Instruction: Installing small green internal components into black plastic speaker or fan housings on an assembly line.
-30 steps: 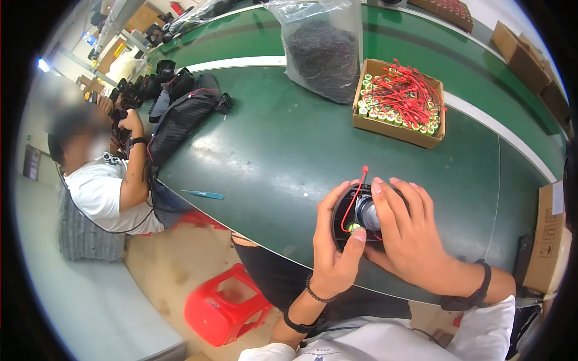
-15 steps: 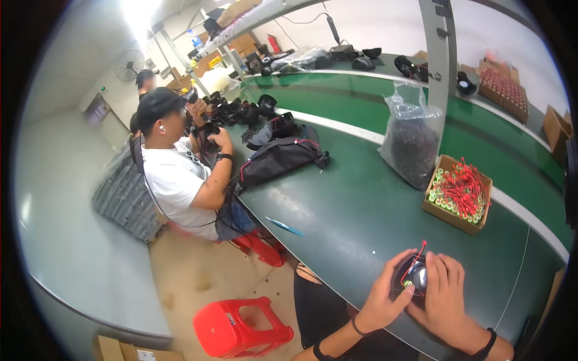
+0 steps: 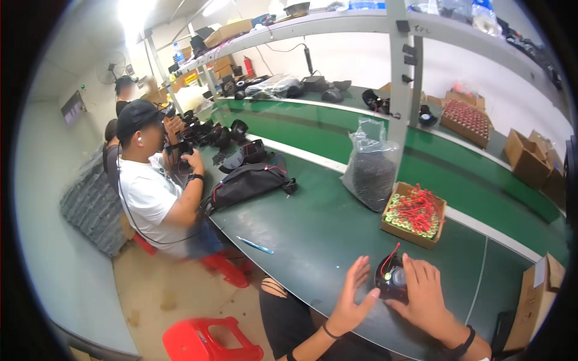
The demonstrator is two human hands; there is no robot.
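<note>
On the green tabletop in front of me lies a small black housing (image 3: 385, 287) with a round silver disc, a pale green-ended battery cell and a red wire sticking up from it. My right hand (image 3: 428, 295) grips its right side, fingers along the edge and thumb at the near side. My left hand (image 3: 352, 299) is open at the left of the housing, its fingers raised and its thumb tip close to the lower left edge. Beyond them sits a cardboard box (image 3: 413, 237) of green-ended cells with red wires.
A clear plastic bag (image 3: 370, 171) of dark small parts stands behind the box. A blue pen-like tool (image 3: 255, 245) lies near the table edge. At left, a seated co-worker (image 3: 150, 186) handles black parts beside a black bag (image 3: 250, 183). A red stool (image 3: 208, 340) stands on the floor.
My left hand has come off the housing and opened to its left. My right hand stays on it. The whole view has shifted, showing more of the shelf above.
</note>
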